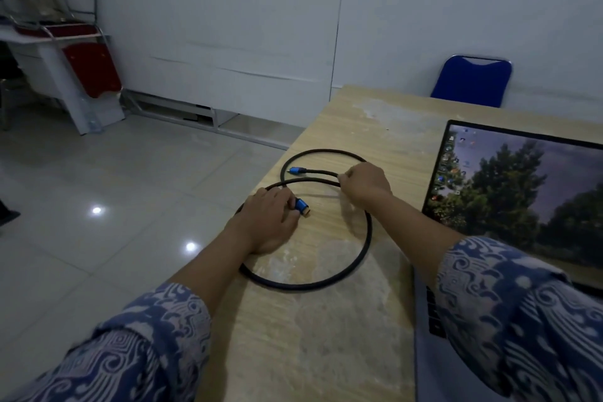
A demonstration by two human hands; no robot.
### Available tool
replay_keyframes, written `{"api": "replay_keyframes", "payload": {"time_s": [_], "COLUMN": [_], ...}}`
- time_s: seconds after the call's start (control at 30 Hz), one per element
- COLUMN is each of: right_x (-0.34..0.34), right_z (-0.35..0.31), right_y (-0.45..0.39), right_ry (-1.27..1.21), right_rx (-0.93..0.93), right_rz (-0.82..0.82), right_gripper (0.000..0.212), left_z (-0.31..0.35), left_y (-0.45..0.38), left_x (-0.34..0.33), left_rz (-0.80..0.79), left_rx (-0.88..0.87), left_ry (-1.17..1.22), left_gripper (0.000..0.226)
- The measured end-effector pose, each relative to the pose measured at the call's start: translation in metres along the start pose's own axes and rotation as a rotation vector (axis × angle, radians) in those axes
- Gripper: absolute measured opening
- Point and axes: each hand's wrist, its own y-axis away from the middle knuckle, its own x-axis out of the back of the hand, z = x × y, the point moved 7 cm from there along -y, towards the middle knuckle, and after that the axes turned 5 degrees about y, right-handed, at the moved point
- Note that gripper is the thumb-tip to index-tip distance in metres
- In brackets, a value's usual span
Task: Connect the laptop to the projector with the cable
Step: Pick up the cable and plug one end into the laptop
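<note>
At a wooden table (326, 336), the left hand (267, 222) is pinching the cable's (326, 284) blue plug (301, 206); the right hand (365, 181) is gripping the crossed loops beside the open laptop (522, 192); uncoiling first looks wise; no projector is showing.

cable (367, 238) coiled on table (326, 352), laptop (522, 199) right, chair (473, 80) behind
</note>
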Motion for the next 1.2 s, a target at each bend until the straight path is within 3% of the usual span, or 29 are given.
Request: {"api": "replay_keyframes", "payload": {"time_s": [0.1, 0.27, 0.4, 0.5, 0.6, 0.77, 0.97, 1.2], "right_x": [0.015, 0.048, 0.07, 0.078, 0.075, 0.062, 0.058, 0.105], "right_z": [-0.002, 0.008, 0.025, 0.04, 0.051, 0.07, 0.099, 0.141], "right_y": [0.01, 0.052, 0.108, 0.149, 0.185, 0.24, 0.284, 0.289], "right_ry": [-0.225, -0.75, -1.041, -1.216, -1.327, -1.447, -1.425, -1.311], "right_rx": [-0.056, -0.16, -0.209, -0.202, -0.183, -0.229, -0.203, -0.123], "right_rz": [0.083, 0.073, 0.029, 0.05, 0.113, 0.212, 0.161, 0.283], "right_gripper": [0.036, 0.027, 0.024, 0.021, 0.019, 0.013, 0.017, 0.02], "left_z": [-0.001, 0.017, 0.055, 0.101, 0.157, 0.235, 0.283, 0.311], "left_y": [0.0, 0.005, 0.021, 0.028, 0.026, 0.028, 0.044, 0.062], "left_x": [0.002, 0.016, 0.044, 0.061, 0.071, 0.069, 0.043, 0.033], "left_rz": [0.014, 0.074, 0.288, 0.369, 0.294, -0.012, -0.162, -0.168], "left_rx": [0.0, -0.025, -0.215, -0.228, -0.11, 0.064, 0.134, -0.019], "left_ry": [0.001, 0.072, -0.015, 0.246, 0.585, 0.976, 1.083, 1.057], "left_gripper": [0.017, 0.018, 0.025, 0.022, 0.022, 0.037, 0.029, 0.016]}}
